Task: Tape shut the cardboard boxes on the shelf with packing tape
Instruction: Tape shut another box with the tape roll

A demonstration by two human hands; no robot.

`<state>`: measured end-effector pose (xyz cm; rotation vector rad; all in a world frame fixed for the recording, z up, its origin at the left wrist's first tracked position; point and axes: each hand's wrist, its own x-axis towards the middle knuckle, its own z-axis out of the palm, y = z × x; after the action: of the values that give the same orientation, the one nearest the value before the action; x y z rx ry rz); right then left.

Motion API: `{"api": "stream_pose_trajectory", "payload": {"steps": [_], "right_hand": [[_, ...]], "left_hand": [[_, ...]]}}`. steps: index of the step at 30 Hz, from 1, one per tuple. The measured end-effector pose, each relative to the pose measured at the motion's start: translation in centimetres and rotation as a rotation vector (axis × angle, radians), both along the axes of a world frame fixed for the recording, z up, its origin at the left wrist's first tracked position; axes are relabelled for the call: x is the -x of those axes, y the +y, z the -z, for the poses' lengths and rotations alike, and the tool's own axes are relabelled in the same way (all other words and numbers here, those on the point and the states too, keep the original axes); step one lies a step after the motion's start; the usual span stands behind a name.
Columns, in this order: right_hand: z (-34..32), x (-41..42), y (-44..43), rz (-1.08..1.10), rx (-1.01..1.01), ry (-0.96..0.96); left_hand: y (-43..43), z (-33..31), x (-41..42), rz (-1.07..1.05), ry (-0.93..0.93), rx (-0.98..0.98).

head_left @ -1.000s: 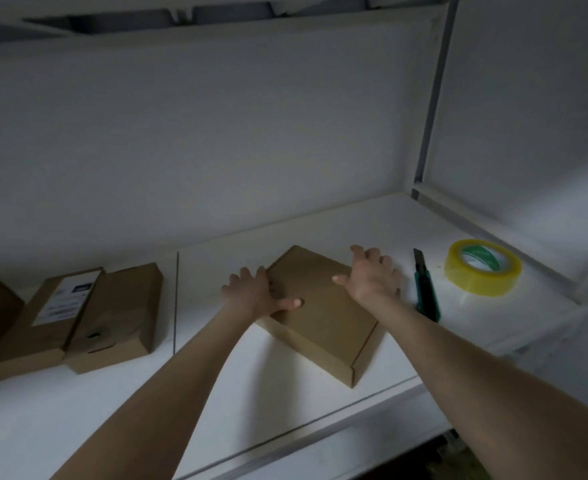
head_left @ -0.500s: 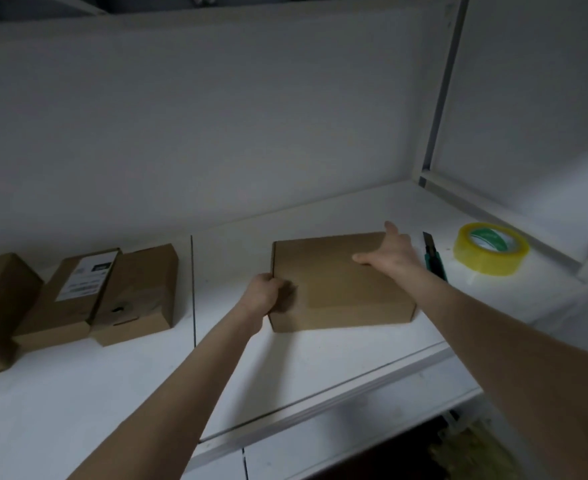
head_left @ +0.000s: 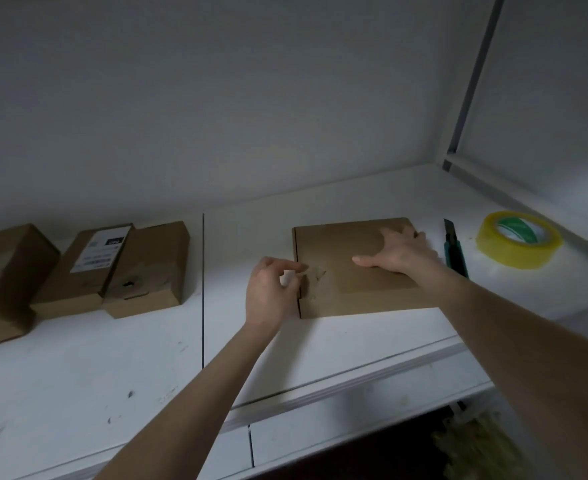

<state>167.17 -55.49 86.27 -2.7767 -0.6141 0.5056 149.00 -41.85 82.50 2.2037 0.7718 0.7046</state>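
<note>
I've squared the flat box (head_left: 358, 268) to the shelf (head_left: 320, 344) edge since 1 s ago; right hand (head_left: 401, 252) spread flat on top, left hand (head_left: 273, 289) half-curled, empty at its left edge; tape roll (head_left: 518, 240) right of fingers, untouched; taping's next.

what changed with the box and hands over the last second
The box was turned from a diagonal to square with the shelf edge. The left hand slid from its top to its left edge, fingers curled there; the right hand stays flat on top. Knife, tape and the other boxes did not move.
</note>
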Motion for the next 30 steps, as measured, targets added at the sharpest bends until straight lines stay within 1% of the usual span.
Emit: {"api": "stream_pose_trajectory", "payload": {"steps": [2, 5, 9, 10, 15, 17, 18, 20, 21, 23, 26, 28, 30], "right_hand": [[0.0, 0.1, 0.0, -0.001, 0.005, 0.001], [0.0, 0.1, -0.1, -0.009, 0.02, -0.013], [0.0, 0.2, -0.2, -0.012, 0.039, -0.029], [0.0, 0.2, -0.2, -0.014, 0.038, -0.03], [-0.3, 0.0, -0.1, 0.004, 0.058, -0.031], [-0.9, 0.1, 0.2, 0.027, 0.114, -0.05], [-1.4, 0.1, 0.4, 0.019, 0.176, -0.069], [-2.6, 0.3, 1.1, -0.029, 0.301, -0.128], [-3.0, 0.4, 1.5, -0.058, 0.32, -0.162], [-2.8, 0.4, 2.3, -0.14, 0.268, -0.187], [-1.7, 0.4, 2.8, -0.232, 0.172, -0.06], [-1.2, 0.5, 2.9, -0.222, 0.188, -0.019], [-1.4, 0.7, 3.1, -0.181, 0.231, -0.027]], "left_hand": [[-0.3, -0.4, -0.4, 0.044, 0.107, -0.044], [-1.1, -0.7, -0.7, 0.105, 0.24, -0.052], [-1.5, -0.2, -0.9, 0.099, 0.221, 0.081], [-1.6, 0.0, -0.8, 0.106, 0.215, 0.085], [-0.9, -0.4, -0.9, 0.164, 0.229, -0.026], [0.2, -1.0, -1.1, 0.21, 0.266, -0.05], [0.8, -1.5, -1.1, 0.233, 0.286, -0.059], [2.0, -1.9, -1.4, 0.28, 0.314, -0.056], [2.7, -2.0, -1.5, 0.305, 0.331, -0.05], [3.7, -2.2, -1.7, 0.35, 0.375, -0.049], [5.3, -2.1, -2.0, 0.388, 0.414, -0.068], [5.8, -2.0, -2.0, 0.358, 0.387, -0.065], [6.0, -1.8, -2.0, 0.294, 0.345, -0.132]]}}
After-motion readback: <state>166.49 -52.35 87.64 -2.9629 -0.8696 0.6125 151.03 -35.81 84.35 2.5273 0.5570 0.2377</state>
